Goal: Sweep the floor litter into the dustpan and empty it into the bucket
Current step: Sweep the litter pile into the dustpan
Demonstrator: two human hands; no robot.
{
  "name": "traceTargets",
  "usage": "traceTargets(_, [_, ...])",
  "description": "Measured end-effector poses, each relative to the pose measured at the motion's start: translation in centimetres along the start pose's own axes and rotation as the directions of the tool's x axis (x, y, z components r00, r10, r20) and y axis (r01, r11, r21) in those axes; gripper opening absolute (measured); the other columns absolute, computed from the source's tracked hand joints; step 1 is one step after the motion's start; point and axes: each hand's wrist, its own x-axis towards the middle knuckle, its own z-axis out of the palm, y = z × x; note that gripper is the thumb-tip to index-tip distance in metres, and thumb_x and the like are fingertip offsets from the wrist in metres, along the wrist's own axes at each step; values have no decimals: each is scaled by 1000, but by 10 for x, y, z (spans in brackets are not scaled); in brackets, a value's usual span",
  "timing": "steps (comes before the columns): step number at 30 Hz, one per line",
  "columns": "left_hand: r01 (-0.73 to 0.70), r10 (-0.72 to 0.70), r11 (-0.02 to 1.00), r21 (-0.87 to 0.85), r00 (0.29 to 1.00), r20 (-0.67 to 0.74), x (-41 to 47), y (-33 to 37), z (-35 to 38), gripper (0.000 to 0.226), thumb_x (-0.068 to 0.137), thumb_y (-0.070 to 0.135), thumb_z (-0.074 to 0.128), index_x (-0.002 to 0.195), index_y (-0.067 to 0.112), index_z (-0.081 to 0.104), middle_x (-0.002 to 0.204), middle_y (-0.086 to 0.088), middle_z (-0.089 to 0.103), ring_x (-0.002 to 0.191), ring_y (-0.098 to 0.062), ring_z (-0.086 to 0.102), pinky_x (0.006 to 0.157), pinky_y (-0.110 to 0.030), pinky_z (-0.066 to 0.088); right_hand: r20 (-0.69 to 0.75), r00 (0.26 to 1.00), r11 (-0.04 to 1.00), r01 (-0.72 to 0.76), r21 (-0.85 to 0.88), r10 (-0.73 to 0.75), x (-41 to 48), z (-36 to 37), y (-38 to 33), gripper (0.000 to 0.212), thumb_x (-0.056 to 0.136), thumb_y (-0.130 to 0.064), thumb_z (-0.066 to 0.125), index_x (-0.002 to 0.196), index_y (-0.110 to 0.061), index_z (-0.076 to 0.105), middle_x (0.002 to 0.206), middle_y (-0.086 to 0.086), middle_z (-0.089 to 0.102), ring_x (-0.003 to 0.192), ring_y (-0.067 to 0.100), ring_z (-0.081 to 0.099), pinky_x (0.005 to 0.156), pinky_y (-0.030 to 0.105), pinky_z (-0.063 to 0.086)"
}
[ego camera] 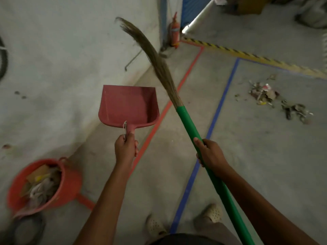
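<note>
Left hand (126, 147) grips dustpan (128, 105); right hand (211, 152) grips broom (191, 128).

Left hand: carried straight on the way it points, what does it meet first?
The left hand holds the dustpan by its grip, so the pan leads. Past its front edge the way looks free up to the pale wall, though depth is unclear.

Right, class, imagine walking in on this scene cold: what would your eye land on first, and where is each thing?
The red dustpan, held up at centre frame by the left hand, and the green-handled broom, slanting upward in the right hand, dominate. Next come the litter pile on the grey floor at right, beyond the blue line, and the red bucket at lower left, holding rubbish.
</note>
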Motion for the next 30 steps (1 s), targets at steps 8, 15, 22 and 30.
traceTargets(8, [3, -27, 996, 85, 959, 282, -44, 17, 215, 34, 100, 36, 58, 77, 14, 48, 61, -8, 51, 36, -9, 40, 35, -21, 31, -234, 955, 973, -141, 181, 182, 24, -171, 83, 45, 101, -45, 53, 92, -2, 63, 65, 9, 64, 50, 20, 59, 49, 32, 52])
traceTargets(15, [-31, -28, 993, 118, 884, 466, -83, 38, 379, 24, 97, 33, 61, 78, 23, 50, 56, -3, 50, 39, -11, 39, 39, -21, 31, -395, 876, 947, -178, 268, 277, 32, -309, 137, 43, 102, -45, 50, 96, -4, 63, 70, 9, 65, 54, 18, 60, 51, 32, 54])
traceTargets(22, [-65, -34, 984, 165, 844, 535, -80, 61, 488, 27, 96, 25, 58, 74, 13, 49, 59, -7, 53, 40, -14, 40, 39, -23, 31, -440, 803, 894, -242, 377, 403, 69, -383, 163, 42, 103, -45, 48, 96, -6, 62, 73, 10, 64, 58, 21, 60, 52, 32, 51])
traceTargets(30, [-38, -63, 983, 182, 852, 519, -2, 74, 607, 27, 96, 29, 62, 78, 10, 52, 63, -12, 52, 36, -11, 39, 36, -20, 30, -408, 786, 868, -312, 387, 464, 189, -447, 170, 44, 102, -45, 52, 93, -3, 63, 72, 11, 64, 56, 21, 59, 52, 31, 50])
